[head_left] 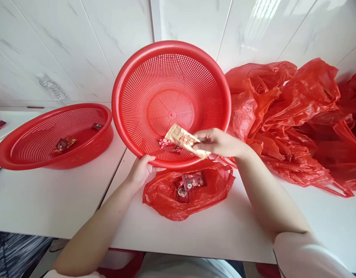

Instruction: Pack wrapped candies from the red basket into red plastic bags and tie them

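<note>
My left hand [141,170] grips the near rim of a red plastic colander basket [172,46], which is tipped toward me. In my right hand [217,142], fingers pinch a gold snack packet [182,139] over the basket's near inner side. Beneath that packet lie a few small red packets [165,143], partly covered by it. Just under the basket's near rim, an opened red plastic bag [166,206] rests on the table with dark red printed packets [192,181] inside.
A second red colander basket [94,160] stands at the left with a few packets [63,144] in it. Crumpled red plastic bags [296,116] pile up on the right against the white tiled wall [192,19]. The white table [212,231] has a seam left of the bag.
</note>
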Demonstrator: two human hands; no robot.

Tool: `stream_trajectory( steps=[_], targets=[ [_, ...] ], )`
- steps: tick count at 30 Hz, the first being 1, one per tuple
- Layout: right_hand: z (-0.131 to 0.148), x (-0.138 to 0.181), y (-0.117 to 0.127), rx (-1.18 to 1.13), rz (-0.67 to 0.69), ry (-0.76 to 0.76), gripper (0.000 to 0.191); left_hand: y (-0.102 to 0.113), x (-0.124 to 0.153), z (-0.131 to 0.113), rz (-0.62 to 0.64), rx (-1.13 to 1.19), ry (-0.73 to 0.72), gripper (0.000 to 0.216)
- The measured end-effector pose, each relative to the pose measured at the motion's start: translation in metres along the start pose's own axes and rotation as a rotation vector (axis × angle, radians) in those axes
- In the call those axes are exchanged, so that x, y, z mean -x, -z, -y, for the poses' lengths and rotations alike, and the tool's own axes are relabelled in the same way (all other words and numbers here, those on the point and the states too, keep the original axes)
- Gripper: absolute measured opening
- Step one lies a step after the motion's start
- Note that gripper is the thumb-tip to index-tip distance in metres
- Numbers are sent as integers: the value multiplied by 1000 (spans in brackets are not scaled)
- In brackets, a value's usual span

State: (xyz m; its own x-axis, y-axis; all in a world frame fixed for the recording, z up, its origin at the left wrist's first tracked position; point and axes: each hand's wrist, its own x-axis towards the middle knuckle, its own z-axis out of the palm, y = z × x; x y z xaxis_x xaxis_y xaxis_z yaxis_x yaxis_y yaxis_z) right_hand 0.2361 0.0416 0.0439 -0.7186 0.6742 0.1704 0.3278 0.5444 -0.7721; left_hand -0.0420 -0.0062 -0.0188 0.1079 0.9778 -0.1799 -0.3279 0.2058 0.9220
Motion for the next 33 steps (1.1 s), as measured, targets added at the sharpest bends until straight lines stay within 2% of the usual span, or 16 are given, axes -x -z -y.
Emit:
stream_trajectory(
  steps=[4, 6, 8, 10, 12, 15, 17, 20, 24, 25, 29, 30, 31, 33],
  targets=[
    [10, 3, -5, -55, 390, -11, 20, -1, 0, -1, -9, -3, -3, 29],
    [10, 3, -10, -48, 471, -17, 25, -2, 0, -2, -4, 6, -16, 29],
    [8, 1, -15, 21, 342, 3, 28, -2, 0, -2, -15, 8, -9, 29],
    [2, -4, -20, 218, 95, 11, 27, -3, 0, -2, -29, 10, 19, 30],
    [-7, -9, -26, 485, -61, -94, 28, -4, 1, 0, -26, 17, 43, 32],
    [-23, -17, -34, 763, -47, -291, 25, -6, 3, 4, -24, 7, 55, 33],
    [-31, -20, -35, 790, -24, -306, 21, -7, 4, 7, -27, -6, 48, 33],
    [-30, -17, -27, 666, -39, -216, 22, -9, 6, 7, -25, -21, 45, 33],
    [-5, -4, -10, 377, -101, -60, 21, -9, 6, 4, -33, 10, 30, 35],
    [3, -1, -8, 306, -66, -35, 20, -8, 5, 4, -35, 21, 11, 33],
    [25, 7, -9, 90, 323, 20, 22, -5, 2, 5, -18, 37, -33, 29],
    [25, 7, -13, 87, 361, 20, 24, -5, 1, 5, -13, 43, -31, 29],
    [25, 5, -17, 110, 332, 15, 27, -5, 2, 5, -10, 52, -29, 29],
    [19, 0, -26, 219, 118, 1, 28, -8, 4, 4, -9, 67, -13, 32]
  ],
)
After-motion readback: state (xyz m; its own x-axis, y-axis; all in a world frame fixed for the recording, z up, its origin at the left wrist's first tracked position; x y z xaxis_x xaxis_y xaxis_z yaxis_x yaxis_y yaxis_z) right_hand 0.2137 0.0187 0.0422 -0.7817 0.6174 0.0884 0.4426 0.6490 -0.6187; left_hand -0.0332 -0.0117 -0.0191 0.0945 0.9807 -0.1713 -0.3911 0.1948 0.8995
